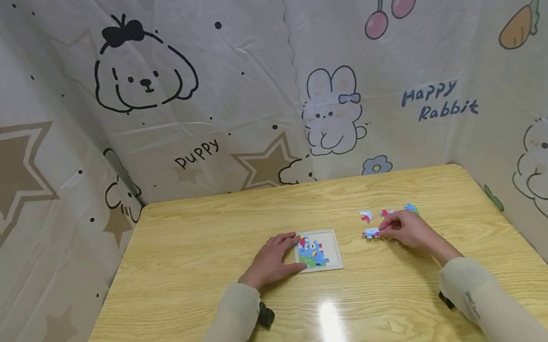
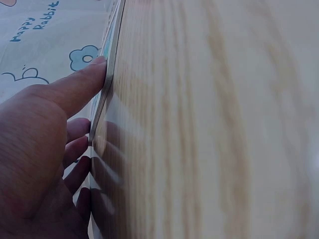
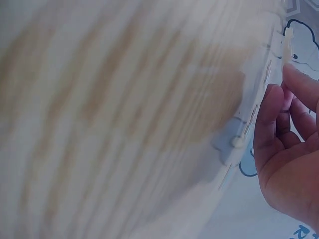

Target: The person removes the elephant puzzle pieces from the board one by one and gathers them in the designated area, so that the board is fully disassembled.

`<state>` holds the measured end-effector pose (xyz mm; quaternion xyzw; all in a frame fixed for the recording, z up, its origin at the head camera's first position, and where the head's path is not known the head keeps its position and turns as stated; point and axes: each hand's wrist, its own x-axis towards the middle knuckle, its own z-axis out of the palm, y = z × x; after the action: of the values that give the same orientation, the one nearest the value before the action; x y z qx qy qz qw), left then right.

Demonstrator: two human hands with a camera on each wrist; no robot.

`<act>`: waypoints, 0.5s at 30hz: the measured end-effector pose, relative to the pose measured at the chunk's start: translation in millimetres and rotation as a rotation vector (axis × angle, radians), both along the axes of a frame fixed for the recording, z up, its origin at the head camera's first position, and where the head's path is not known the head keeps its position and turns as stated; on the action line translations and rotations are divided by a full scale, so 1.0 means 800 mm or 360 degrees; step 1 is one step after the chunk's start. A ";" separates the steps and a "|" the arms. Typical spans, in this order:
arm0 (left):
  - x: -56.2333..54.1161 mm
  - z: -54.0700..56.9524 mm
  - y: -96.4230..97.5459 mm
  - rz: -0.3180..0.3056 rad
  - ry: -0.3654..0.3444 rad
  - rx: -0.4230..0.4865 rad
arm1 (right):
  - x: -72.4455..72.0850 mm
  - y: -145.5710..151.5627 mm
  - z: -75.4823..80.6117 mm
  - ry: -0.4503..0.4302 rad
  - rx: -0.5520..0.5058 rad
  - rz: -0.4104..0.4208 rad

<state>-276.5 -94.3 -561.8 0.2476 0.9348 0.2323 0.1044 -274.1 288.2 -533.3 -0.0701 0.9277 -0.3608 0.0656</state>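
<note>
A small square puzzle tray (image 1: 339, 250) with a pale rim lies on the table, its left part filled with joined pieces forming a blue cartoon figure (image 1: 315, 252). My left hand (image 1: 273, 261) rests at the tray's left side, fingers and thumb spread; the thumb (image 2: 84, 84) touches the tray's edge in the left wrist view. To the right of the tray, my right hand (image 1: 410, 230) pinches a white, blue and red puzzle piece (image 1: 371, 233) between thumb and fingertips. In the right wrist view the pinched piece (image 3: 287, 45) shows edge-on.
Beyond the right hand lie loose puzzle pieces: a white and red one (image 1: 366, 216), a red one (image 1: 384, 213) partly behind the fingers, and a blue-green one (image 1: 411, 208). The wooden table (image 1: 185, 249) meets a patterned cloth (image 1: 250, 80) at its back and sides.
</note>
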 end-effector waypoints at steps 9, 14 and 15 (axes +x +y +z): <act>0.000 0.001 0.000 -0.0008 0.0005 0.0018 | 0.001 0.005 -0.002 -0.0107 -0.0102 -0.0032; 0.002 0.003 0.000 -0.0006 -0.0003 0.0033 | -0.001 0.006 -0.009 -0.0126 -0.0099 -0.0028; 0.002 0.003 0.000 -0.0005 -0.0004 0.0034 | -0.001 0.007 -0.010 -0.0129 -0.0098 -0.0028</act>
<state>-274.6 -94.6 -559.4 0.2499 0.9317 0.2425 0.1032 -274.9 293.5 -541.0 -0.0493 0.9133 -0.3923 0.0979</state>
